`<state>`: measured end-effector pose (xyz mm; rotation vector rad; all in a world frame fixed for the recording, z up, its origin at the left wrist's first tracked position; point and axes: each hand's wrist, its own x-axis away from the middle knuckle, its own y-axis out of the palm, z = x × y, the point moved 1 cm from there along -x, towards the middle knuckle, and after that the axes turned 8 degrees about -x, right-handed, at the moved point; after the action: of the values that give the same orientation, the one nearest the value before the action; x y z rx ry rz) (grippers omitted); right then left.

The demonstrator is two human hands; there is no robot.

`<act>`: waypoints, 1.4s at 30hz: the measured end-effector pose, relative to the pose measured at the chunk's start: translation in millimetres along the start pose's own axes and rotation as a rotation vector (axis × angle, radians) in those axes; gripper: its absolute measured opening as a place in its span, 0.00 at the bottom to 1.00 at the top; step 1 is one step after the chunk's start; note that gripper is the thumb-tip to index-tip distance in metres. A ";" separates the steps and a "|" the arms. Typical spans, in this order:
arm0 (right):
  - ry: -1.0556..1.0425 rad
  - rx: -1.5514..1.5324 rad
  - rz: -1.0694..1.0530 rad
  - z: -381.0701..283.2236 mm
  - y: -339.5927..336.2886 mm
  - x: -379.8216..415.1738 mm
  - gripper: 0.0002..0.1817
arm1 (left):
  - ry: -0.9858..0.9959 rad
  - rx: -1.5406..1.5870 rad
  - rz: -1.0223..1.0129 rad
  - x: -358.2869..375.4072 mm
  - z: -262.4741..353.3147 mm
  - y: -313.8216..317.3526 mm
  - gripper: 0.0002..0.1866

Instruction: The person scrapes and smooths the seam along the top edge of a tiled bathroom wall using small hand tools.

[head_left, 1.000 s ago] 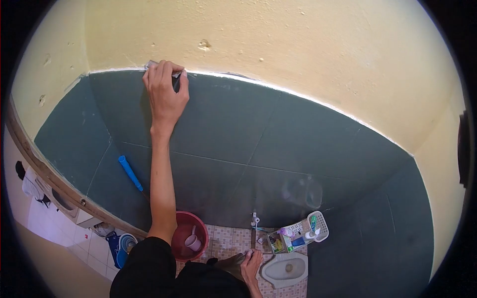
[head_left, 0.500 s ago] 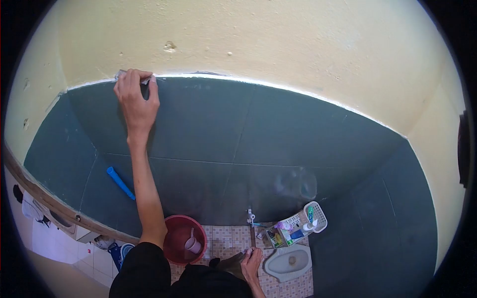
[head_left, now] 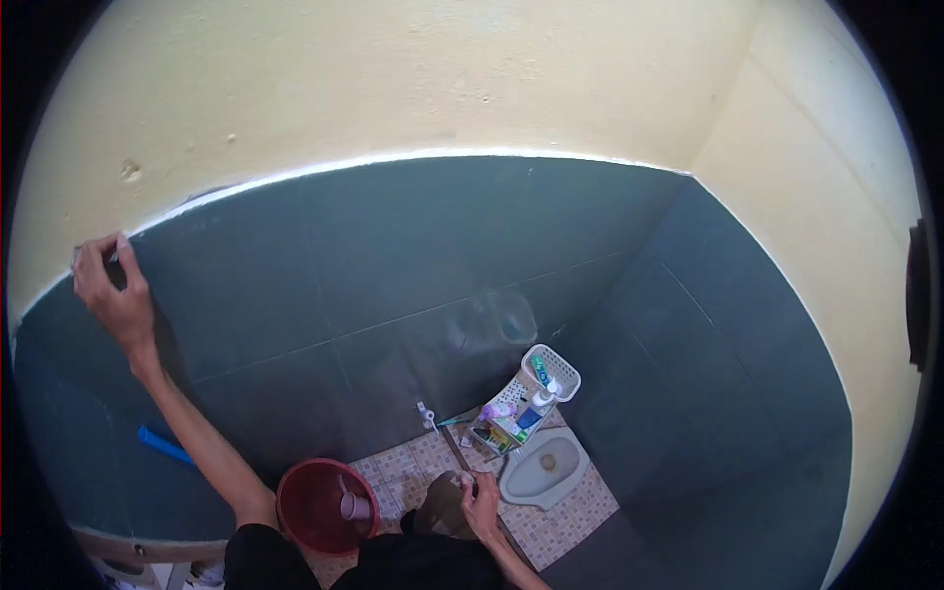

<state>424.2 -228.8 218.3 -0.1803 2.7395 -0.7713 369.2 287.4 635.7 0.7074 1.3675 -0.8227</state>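
Observation:
My left hand (head_left: 120, 300) is raised to the tile edge at the far left, its fingers pinched round a small greyish piece mostly hidden by them. It touches the white line (head_left: 393, 157) where the cream wall (head_left: 374, 79) meets the dark tiles (head_left: 413, 236). Low in the view, near my leg, my right hand (head_left: 481, 503) has its fingers curled. Something small and pale shows at its fingertips, too small to name.
A red tub (head_left: 295, 506) holds a pink dipper (head_left: 355, 506). Right of it are a tap (head_left: 425, 415), a white basket (head_left: 568, 376) with bottles, and a squat toilet (head_left: 544, 469). A blue pipe (head_left: 165, 444) is at the left.
The view has swung to the right, so the wall and floor things sit further left. My left hand now appears further left and lower, still at the tile edge. My right hand stays low.

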 end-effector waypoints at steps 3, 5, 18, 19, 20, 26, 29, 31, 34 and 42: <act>0.151 -0.101 0.043 21.9 -7.8 -4.3 0.13 | -0.023 0.030 0.033 6.4 -7.1 8.6 0.06; 0.248 -0.206 0.088 38.2 -4.4 -7.9 0.15 | -0.042 0.038 0.069 9.7 -13.2 14.9 0.06; 0.955 -0.700 0.017 141.2 42.2 -54.5 0.13 | -0.129 -0.125 0.126 32.0 -71.9 37.3 0.10; 0.946 -0.791 -0.050 126.1 30.2 -66.8 0.14 | -0.121 -0.151 0.123 34.7 -83.2 37.4 0.10; 0.938 -0.882 -0.115 112.7 19.8 -79.2 0.15 | -0.111 -0.174 0.117 39.2 -97.4 38.6 0.11; 0.891 -0.831 -0.003 152.2 16.9 -139.5 0.11 | -0.165 -0.137 0.133 33.2 -106.6 45.4 0.10; 0.844 -0.892 -0.057 142.8 -4.4 -169.1 0.11 | -0.126 -0.143 0.126 28.9 -103.6 38.8 0.10; 0.766 -0.961 -0.019 133.5 -12.8 -183.0 0.12 | -0.116 -0.137 0.116 28.2 -111.1 37.7 0.09; 0.827 -0.971 0.037 123.7 -22.1 -191.7 0.13 | -0.154 -0.136 0.113 27.4 -110.2 40.3 0.09; 0.816 -0.852 0.032 137.0 -33.2 -174.8 0.17 | -0.206 -0.065 0.200 27.7 -93.2 51.0 0.11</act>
<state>633.9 -289.9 166.3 0.0281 3.6440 0.5264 361.3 390.3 598.2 0.6768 1.1141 -0.6693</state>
